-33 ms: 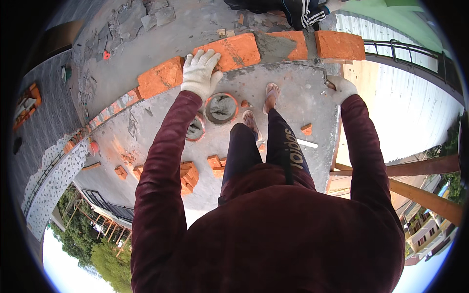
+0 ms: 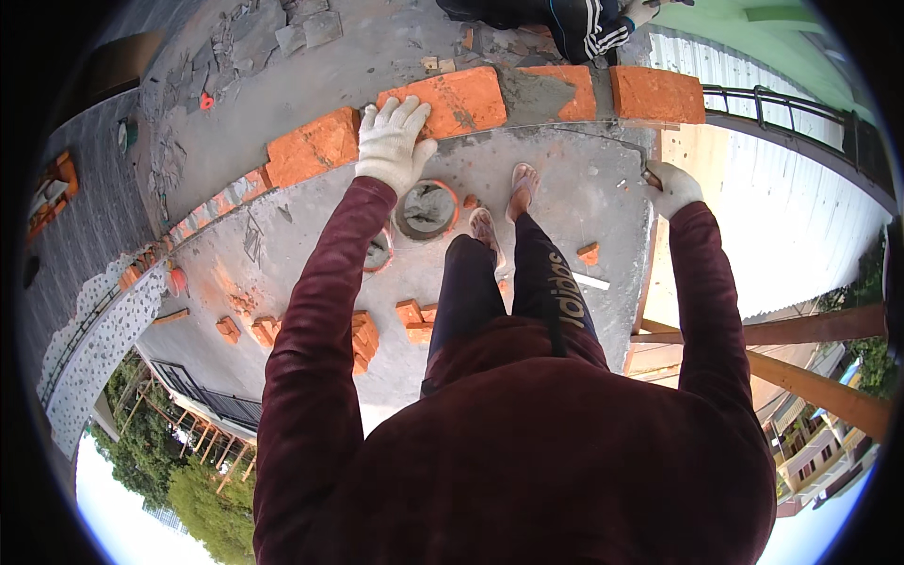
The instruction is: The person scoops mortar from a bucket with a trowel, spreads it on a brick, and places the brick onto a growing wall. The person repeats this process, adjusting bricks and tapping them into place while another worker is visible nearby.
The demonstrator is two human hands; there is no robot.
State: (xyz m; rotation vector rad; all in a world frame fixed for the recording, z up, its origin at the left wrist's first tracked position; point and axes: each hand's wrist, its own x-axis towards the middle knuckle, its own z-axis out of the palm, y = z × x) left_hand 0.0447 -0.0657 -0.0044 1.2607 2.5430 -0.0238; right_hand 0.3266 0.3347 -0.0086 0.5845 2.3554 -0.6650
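Observation:
My left hand (image 2: pixel 394 141), in a white knit glove, lies with its fingers spread on the left end of an orange brick (image 2: pixel 461 99) in a curved-looking row. Another brick (image 2: pixel 311 148) sits just left of that hand. Grey mortar (image 2: pixel 532 97) covers the row to the right, partly over a brick (image 2: pixel 576 92); the brick at the right end (image 2: pixel 659 94) stands higher. My right hand (image 2: pixel 674 190), also gloved, is closed round the handle of a trowel (image 2: pixel 650 176). Its thin metal neck bends toward the wall; the blade is seen nearly edge-on.
Two round buckets of mortar (image 2: pixel 427 209) stand by my feet, one partly behind my left sleeve. Loose bricks (image 2: pixel 365 339) lie on the concrete floor. Beyond the row, another person's striped dark sleeve (image 2: pixel 603 36) shows. Pale corrugated sheets (image 2: pixel 782 217) and wooden beams (image 2: pixel 819 391) are on the right.
My right hand has moved a little right and nearer to me with the trowel. My left hand stays on the brick; the whole view shifts slightly.

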